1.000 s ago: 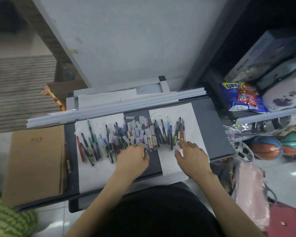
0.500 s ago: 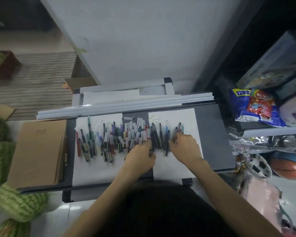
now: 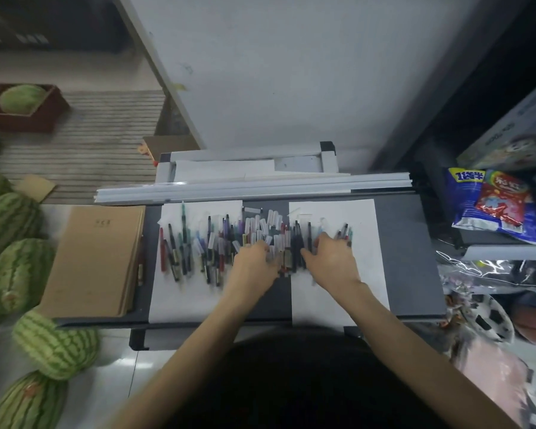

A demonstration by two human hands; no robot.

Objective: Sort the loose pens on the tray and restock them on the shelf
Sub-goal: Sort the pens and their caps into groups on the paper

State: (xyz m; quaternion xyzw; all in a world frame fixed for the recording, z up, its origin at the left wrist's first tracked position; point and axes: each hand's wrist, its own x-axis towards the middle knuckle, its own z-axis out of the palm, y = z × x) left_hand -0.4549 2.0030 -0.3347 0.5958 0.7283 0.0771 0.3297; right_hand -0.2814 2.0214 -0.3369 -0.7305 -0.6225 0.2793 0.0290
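Grey wall [image 3: 291, 72] above glossy tiled floor [image 3: 112, 388], striped mat [image 3: 84, 140].

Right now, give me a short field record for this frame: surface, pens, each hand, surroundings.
surface: dark tray with two white paper sheets
pens: loose row of mixed colours across both sheets
left hand: on the pens mid-row, grip blurred
right hand: splayed on pens toward the row's right end
surroundings: brown notebooks at the tray's left, watermelons on the floor

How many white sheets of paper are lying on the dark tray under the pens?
2. The left sheet lies under most pens on the tray; the right sheet lies beside it, apart. More could hide under the pens.
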